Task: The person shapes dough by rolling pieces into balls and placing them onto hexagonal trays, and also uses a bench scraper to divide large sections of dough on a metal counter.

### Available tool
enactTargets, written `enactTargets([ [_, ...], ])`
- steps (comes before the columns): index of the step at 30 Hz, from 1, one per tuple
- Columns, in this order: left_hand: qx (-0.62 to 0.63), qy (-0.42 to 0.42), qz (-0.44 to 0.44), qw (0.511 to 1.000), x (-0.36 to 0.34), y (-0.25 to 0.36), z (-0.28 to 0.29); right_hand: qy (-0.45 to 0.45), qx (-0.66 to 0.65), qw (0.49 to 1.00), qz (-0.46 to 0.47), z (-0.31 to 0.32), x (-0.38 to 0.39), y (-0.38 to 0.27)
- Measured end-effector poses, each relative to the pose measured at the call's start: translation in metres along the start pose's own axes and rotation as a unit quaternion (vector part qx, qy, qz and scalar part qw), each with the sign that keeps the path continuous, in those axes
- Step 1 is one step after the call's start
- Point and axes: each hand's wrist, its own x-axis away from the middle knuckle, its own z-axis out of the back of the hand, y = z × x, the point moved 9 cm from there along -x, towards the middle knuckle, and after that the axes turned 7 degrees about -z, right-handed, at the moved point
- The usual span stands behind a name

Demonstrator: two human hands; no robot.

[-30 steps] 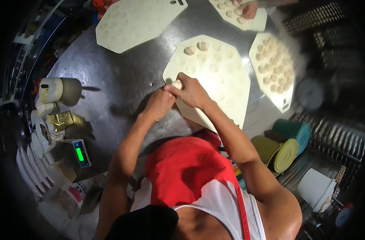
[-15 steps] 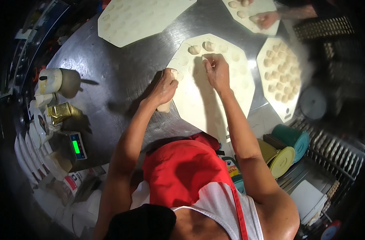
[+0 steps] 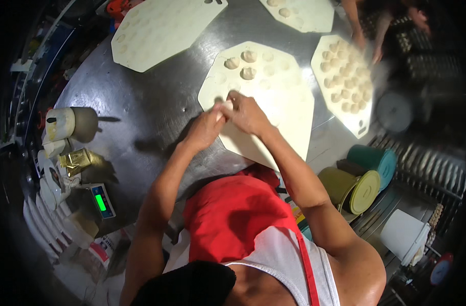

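A pale piece of dough shows between my two hands, most of it hidden by the fingers. My left hand is closed around it near the left edge of a cream-coloured board. From the right, my right hand meets the left, its fingers closed at the dough's upper end. Beneath and beyond them lies the cream board, marked with shallow round hollows. Three dough lumps sit together at its far left: one lump, another lump, and a nearer lump.
Another cream board lies far left; one more is at the back. On the right, a board carries several dough balls, with a co-worker's hands beside it. A scale and a white pot stand left.
My right hand has come back from the board to my left hand at the dough. A third lump now sits on the board. The co-worker's hands have moved to the dough-ball board.
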Motion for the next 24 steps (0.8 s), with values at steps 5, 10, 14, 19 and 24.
enactTargets([
  [5, -0.151, 0.045, -0.050, 0.986, -0.023, 0.061, -0.002, 0.109, 0.053, 0.993, 0.000, 0.035, 0.005, -0.031],
  [10, -0.086, 0.010, -0.203, 0.975, -0.054, 0.016, -0.002, -0.028, 0.024, 0.986, 0.165, -0.018, 0.052, -0.083],
  [14, -0.052, 0.052, 0.060, 0.995, -0.056, 0.013, 0.006, 0.185, -0.058, 0.980, 0.038, 0.093, -0.025, 0.027],
  [19, -0.068, 0.052, -0.074, 0.994, -0.058, 0.010, -0.010, 0.289, 0.206, 0.928, 0.115, 0.129, -0.070, 0.082],
  [24, 0.157, 0.111, -0.061, 0.979, -0.049, -0.007, -0.016, 0.078, 0.002, 0.997, -0.024, 0.046, -0.032, 0.073],
])
